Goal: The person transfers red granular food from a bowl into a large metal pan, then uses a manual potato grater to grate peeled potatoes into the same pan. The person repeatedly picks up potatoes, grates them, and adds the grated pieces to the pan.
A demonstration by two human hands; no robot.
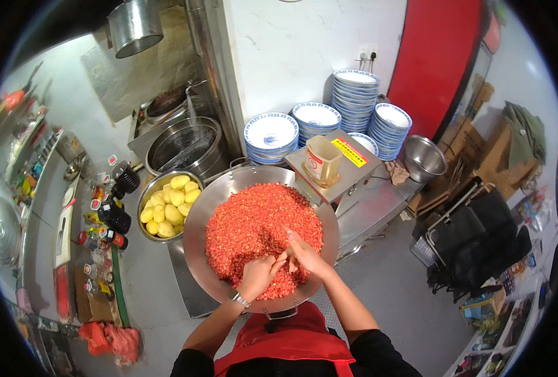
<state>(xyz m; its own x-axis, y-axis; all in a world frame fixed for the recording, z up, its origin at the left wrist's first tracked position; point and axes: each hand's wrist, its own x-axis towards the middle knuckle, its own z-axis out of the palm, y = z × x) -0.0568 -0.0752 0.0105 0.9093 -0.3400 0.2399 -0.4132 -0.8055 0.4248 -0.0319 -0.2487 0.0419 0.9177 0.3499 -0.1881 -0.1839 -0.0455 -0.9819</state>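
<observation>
A wide steel pan (pixel 196 245) with riveted handles stands in front of me, filled with a mound of small diced red food pieces (pixel 264 212). Over the near half of the mound, my left hand (pixel 259 274) meets my right hand (pixel 303 254), the fingers touching. A metal watch band circles the left wrist. Whether anything small is pinched in the left fingers is hidden. The right hand's fingers are spread, and no object shows in them. A darker hollow in the pieces lies just beyond the hands.
Left of the pan is a metal bowl of peeled potatoes (pixel 173 214). Water runs from a tap into a large steel pot (pixel 220 141). Stacked bowls (pixel 354 101) and a scale platform (pixel 368 172) bearing a plastic container (pixel 322 162) stand behind. Bottles (pixel 114 219) line the left; a folding chair (pixel 472 226) is right.
</observation>
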